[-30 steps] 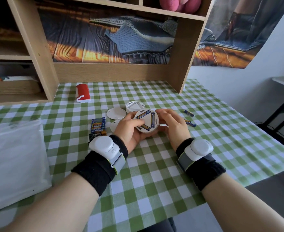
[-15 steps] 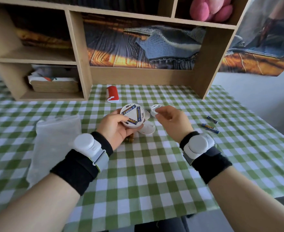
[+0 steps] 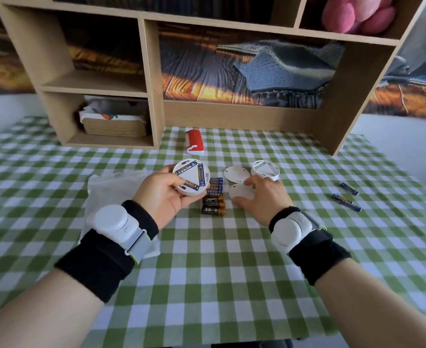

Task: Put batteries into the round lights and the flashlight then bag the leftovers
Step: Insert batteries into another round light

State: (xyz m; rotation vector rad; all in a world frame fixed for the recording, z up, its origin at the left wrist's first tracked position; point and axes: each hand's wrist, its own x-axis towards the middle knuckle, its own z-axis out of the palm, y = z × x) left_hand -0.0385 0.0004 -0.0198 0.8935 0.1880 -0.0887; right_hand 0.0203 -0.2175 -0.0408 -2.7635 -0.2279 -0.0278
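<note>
Two round lights are showing: the loaded round light (image 3: 191, 180), carrying three blue batteries in a triangle, and the open round light (image 3: 265, 170) lying on the bench (image 3: 207, 259) to its right. Two loose covers, the far cover (image 3: 236, 173) and the near cover (image 3: 241, 192), are lying between them. Beside the loaded light, the battery pile (image 3: 213, 197) is lying; three loose batteries (image 3: 347, 198) are lying far right. The red flashlight (image 3: 195, 145) is lying behind.

The left hand (image 3: 161, 194) is gripping the loaded light above the bench. The right hand (image 3: 262, 197) is resting spread-fingered, palm down, on the near cover.
</note>
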